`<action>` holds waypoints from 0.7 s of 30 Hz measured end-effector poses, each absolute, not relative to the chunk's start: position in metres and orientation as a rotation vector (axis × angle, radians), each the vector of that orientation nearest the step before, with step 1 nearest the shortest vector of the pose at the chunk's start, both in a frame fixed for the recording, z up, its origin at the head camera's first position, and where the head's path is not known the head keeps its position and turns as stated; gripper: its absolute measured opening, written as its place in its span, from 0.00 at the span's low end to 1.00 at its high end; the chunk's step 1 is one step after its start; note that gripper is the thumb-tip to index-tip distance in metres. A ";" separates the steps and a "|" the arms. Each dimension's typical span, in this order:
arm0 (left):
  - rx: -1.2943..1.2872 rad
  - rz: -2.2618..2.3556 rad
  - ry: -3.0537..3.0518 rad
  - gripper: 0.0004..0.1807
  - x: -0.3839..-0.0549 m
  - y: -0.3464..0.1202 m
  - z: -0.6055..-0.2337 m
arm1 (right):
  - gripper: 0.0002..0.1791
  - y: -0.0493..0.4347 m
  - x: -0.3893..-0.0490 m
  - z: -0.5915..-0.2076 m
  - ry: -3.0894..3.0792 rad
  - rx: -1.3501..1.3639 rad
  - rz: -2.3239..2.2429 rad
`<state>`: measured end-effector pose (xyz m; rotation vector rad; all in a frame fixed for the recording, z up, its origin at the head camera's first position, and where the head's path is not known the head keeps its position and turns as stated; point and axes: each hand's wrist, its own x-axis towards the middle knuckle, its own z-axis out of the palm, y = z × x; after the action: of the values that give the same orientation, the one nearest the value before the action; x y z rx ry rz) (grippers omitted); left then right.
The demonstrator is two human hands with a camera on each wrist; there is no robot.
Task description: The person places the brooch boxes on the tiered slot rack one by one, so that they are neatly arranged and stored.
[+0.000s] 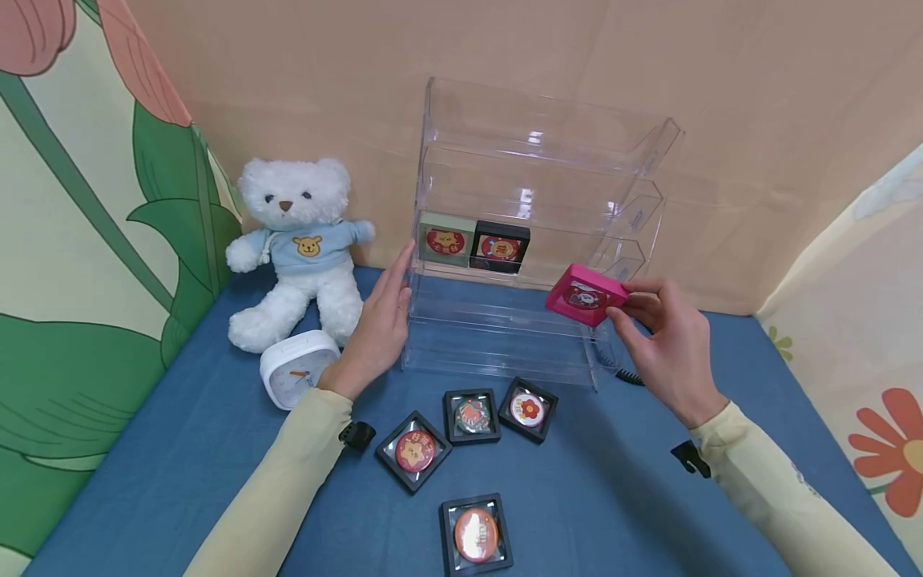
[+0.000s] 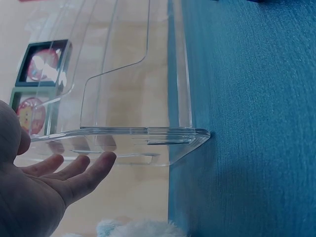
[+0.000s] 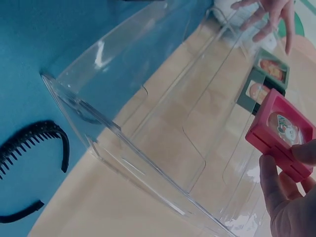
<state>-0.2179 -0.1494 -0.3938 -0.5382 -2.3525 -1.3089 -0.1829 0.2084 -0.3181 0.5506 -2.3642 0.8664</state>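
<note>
My right hand (image 1: 667, 353) pinches a pink square display case (image 1: 586, 295) with a round red badge inside, between thumb and fingers. The case is tilted in front of the clear tiered rack (image 1: 497, 373), near its right side. In the right wrist view the pink case (image 3: 281, 131) shows its thick side. My left hand (image 1: 376, 324) rests with straight fingers against the rack's left side; its fingers (image 2: 86, 177) lie along the clear panel. On a middle tier, a green case (image 1: 435, 255) and a black case (image 1: 524, 232) stand side by side, each with a red badge.
Black-framed badge cases lie on the blue table: one with a red badge (image 1: 414, 451), one green (image 1: 472, 416), one white (image 1: 528, 409), one orange (image 1: 476, 534). A white clock (image 1: 296, 373) and teddy bear (image 1: 313, 256) are left. A black toothed band (image 3: 42, 131) lies right of the rack.
</note>
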 end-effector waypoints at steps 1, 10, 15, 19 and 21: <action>-0.537 -1.306 -2.352 0.35 -0.218 -0.150 -0.394 | 0.26 0.208 -0.185 -0.318 -2.366 0.550 0.868; -0.527 -1.302 -2.359 0.35 -0.217 -0.151 -0.394 | 0.25 0.203 -0.203 -0.313 -2.369 0.560 0.885; -0.531 -1.307 -2.357 0.35 -0.217 -0.150 -0.393 | 0.24 0.201 -0.213 -0.309 -2.364 0.572 0.867; -0.537 -1.308 -2.356 0.36 -0.217 -0.149 -0.393 | 0.25 0.199 -0.220 -0.306 -2.360 0.576 0.862; -0.539 -1.310 -2.353 0.35 -0.217 -0.149 -0.393 | 0.25 0.197 -0.224 -0.304 -2.362 0.573 0.869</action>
<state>-0.2171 -0.1492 -0.3928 -0.5392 -2.3530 -1.3101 -0.2236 0.1973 -0.3042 0.5732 -2.3618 0.8689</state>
